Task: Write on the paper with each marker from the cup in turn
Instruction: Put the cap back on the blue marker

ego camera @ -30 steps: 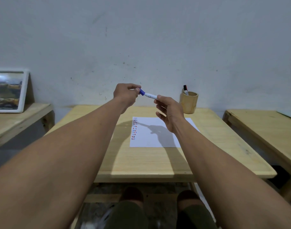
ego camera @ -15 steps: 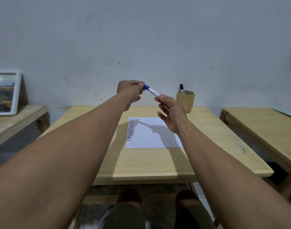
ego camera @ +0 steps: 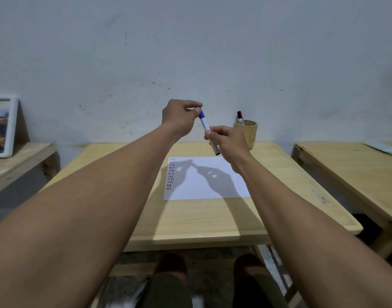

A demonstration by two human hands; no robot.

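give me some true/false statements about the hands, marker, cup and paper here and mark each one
1. Both hands hold the blue marker above the table. True: left hand at its top end, right hand on its barrel.
2. The cup is empty. False: one marker stands in it.
3. The paper is blank. False: red and blue marks run down its left edge.
4. The cup stands beyond the paper, near the wall. True.

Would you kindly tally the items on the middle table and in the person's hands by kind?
Markers: 2, a blue marker held by both hands and a marker in the cup
Wooden cup: 1
Sheet of paper: 1
Total: 4
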